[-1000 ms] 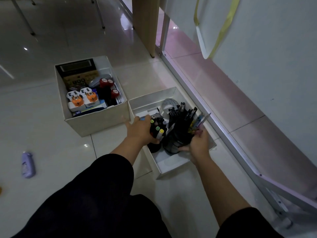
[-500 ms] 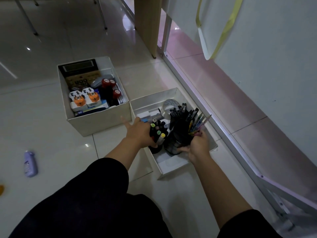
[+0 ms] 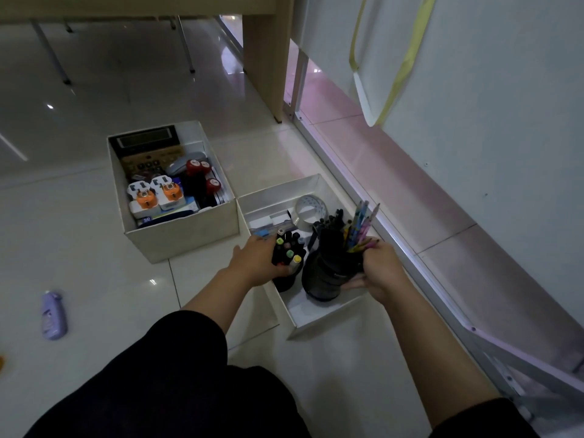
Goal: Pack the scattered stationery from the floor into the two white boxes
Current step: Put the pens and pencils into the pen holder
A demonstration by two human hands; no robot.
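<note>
Readable only: "50" on a dark blue packet (image 3: 148, 220) at the near wall of the left white box (image 3: 186, 240), centre-left of frame. Other print too blurred.

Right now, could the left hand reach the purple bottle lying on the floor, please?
Probably not yet: the left hand grips the marker bundle inside the right box; the purple bottle lies unobstructed far off.

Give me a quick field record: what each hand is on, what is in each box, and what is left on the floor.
left hand: grips marker holder
right hand: grips black pen holder
right box: both holders, tape roll
left box: calculator, two plugs, other items
floor: purple bottle unpacked
</note>
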